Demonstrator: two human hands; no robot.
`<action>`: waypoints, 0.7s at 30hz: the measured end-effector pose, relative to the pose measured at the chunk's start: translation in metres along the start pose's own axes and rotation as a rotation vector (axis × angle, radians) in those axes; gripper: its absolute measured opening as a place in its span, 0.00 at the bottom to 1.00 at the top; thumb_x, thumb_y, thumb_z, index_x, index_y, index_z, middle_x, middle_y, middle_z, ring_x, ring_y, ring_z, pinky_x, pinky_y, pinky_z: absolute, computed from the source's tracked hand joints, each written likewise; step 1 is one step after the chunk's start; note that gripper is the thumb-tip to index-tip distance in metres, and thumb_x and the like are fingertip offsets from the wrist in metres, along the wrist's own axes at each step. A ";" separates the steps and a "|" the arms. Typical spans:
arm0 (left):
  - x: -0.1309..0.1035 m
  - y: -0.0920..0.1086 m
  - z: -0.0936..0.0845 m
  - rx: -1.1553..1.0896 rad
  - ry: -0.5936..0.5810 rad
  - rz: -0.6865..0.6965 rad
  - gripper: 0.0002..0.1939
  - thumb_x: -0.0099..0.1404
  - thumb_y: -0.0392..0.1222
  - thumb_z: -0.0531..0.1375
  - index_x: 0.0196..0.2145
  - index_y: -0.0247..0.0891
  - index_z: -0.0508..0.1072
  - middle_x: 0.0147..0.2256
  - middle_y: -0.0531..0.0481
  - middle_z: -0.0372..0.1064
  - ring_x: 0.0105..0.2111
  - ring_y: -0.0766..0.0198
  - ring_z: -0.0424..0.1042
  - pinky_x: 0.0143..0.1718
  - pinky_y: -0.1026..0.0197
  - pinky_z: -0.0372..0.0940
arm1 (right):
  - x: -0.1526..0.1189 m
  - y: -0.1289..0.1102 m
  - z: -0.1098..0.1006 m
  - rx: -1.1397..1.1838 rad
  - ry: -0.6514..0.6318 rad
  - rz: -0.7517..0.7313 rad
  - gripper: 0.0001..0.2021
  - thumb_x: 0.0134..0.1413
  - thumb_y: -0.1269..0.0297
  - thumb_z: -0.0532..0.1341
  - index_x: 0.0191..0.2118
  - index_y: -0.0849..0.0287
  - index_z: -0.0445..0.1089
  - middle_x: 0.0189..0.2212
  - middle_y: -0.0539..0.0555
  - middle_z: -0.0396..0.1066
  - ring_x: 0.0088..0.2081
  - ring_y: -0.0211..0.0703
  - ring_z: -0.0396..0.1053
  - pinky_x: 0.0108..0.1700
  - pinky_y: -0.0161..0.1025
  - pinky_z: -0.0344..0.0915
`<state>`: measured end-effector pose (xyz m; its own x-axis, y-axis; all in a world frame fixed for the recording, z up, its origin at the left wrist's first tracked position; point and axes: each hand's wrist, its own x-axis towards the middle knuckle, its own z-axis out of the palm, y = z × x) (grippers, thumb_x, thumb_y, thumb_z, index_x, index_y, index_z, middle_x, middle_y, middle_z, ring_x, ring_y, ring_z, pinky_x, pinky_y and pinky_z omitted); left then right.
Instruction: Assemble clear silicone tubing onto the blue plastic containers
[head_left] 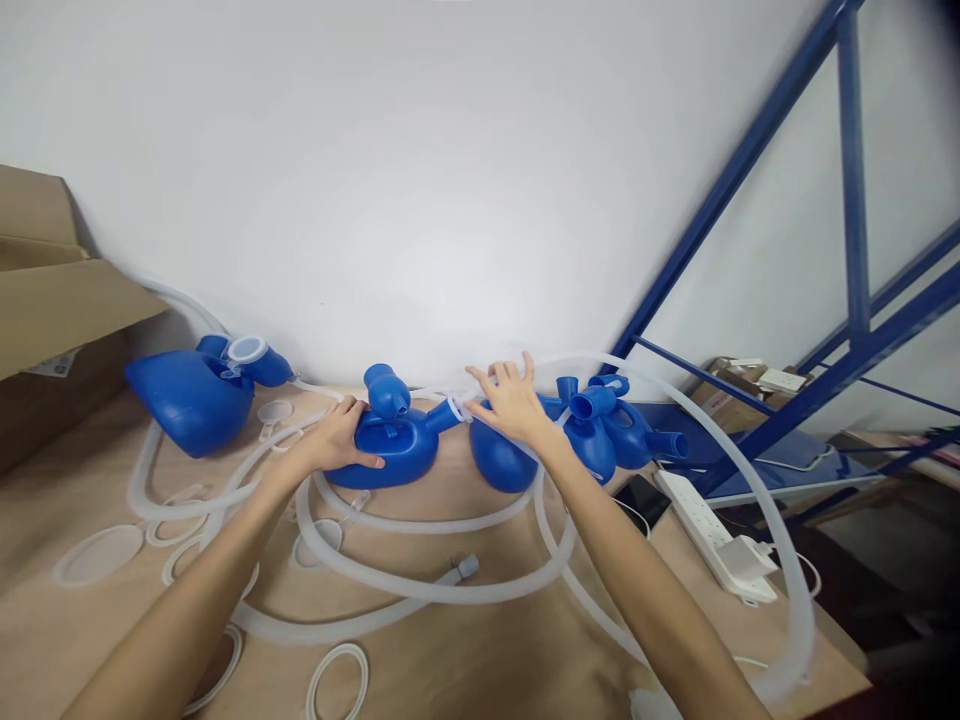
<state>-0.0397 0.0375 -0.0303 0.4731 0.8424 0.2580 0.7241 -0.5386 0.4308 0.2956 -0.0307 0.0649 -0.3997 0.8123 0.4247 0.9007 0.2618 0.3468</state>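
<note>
The left hand (337,438) is clamping its fingers on the end of a blue bottle (409,458) lying on the table (420,670), while the right hand (511,405) is holding its fingers spread apart, thumb at the white ring (458,408) on the spout. Translucent tubing (450,594) is looping in front, and other blue bottles (199,405) are sitting on both sides.

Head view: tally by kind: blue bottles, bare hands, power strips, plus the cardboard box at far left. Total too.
Blue bottles: 5 visible, the ones at right partly overlapping
Bare hands: 2, left hand and right hand
Power strip: 1
Cardboard box, far left: 1
Total: 9
</note>
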 end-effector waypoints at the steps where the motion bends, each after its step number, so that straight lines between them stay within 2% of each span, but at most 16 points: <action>1: 0.000 -0.001 -0.001 -0.006 -0.010 -0.005 0.48 0.41 0.74 0.68 0.50 0.36 0.70 0.49 0.36 0.67 0.50 0.36 0.69 0.54 0.40 0.66 | 0.001 -0.009 0.001 0.007 -0.037 -0.026 0.34 0.72 0.41 0.49 0.73 0.57 0.58 0.55 0.66 0.68 0.58 0.61 0.60 0.71 0.69 0.35; 5: -0.001 -0.003 -0.001 -0.061 -0.059 0.009 0.47 0.41 0.73 0.69 0.51 0.38 0.70 0.50 0.38 0.68 0.53 0.37 0.69 0.57 0.42 0.66 | 0.011 -0.044 0.009 0.031 -0.147 -0.029 0.44 0.69 0.37 0.52 0.75 0.70 0.51 0.60 0.74 0.66 0.61 0.66 0.60 0.68 0.64 0.47; 8: -0.001 -0.002 -0.001 -0.110 -0.101 0.046 0.46 0.42 0.72 0.70 0.52 0.40 0.70 0.51 0.41 0.68 0.54 0.40 0.70 0.59 0.45 0.65 | 0.017 -0.059 0.012 0.058 -0.195 0.055 0.47 0.65 0.35 0.57 0.72 0.75 0.54 0.58 0.76 0.68 0.60 0.67 0.62 0.64 0.58 0.56; 11: -0.001 -0.002 -0.003 -0.162 -0.136 0.049 0.49 0.43 0.71 0.70 0.55 0.39 0.69 0.54 0.39 0.68 0.56 0.39 0.69 0.61 0.44 0.64 | 0.022 -0.059 0.006 0.055 -0.237 0.089 0.44 0.62 0.35 0.61 0.66 0.73 0.64 0.54 0.74 0.70 0.57 0.64 0.66 0.60 0.53 0.60; 14: -0.001 -0.003 -0.003 -0.185 -0.151 0.021 0.51 0.42 0.71 0.71 0.57 0.38 0.68 0.56 0.37 0.67 0.57 0.37 0.68 0.60 0.42 0.64 | 0.025 -0.052 -0.008 0.004 -0.268 0.119 0.38 0.62 0.34 0.60 0.58 0.70 0.70 0.53 0.74 0.70 0.55 0.64 0.69 0.55 0.51 0.64; 18: -0.001 -0.003 -0.003 -0.181 -0.147 0.009 0.51 0.42 0.71 0.71 0.58 0.38 0.68 0.54 0.37 0.68 0.56 0.37 0.68 0.59 0.41 0.65 | 0.022 -0.049 -0.022 -0.008 -0.356 0.164 0.37 0.63 0.34 0.60 0.58 0.67 0.68 0.54 0.72 0.70 0.49 0.62 0.75 0.46 0.47 0.69; 21: -0.001 0.000 -0.005 -0.178 -0.148 0.008 0.51 0.42 0.71 0.71 0.57 0.38 0.69 0.53 0.38 0.69 0.56 0.36 0.68 0.59 0.41 0.65 | 0.020 -0.048 -0.024 -0.004 -0.389 0.166 0.35 0.64 0.38 0.61 0.60 0.67 0.65 0.55 0.72 0.70 0.49 0.61 0.76 0.45 0.46 0.70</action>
<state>-0.0426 0.0368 -0.0263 0.5568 0.8191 0.1381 0.6258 -0.5230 0.5786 0.2405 -0.0400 0.0770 -0.1543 0.9797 0.1277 0.9464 0.1095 0.3038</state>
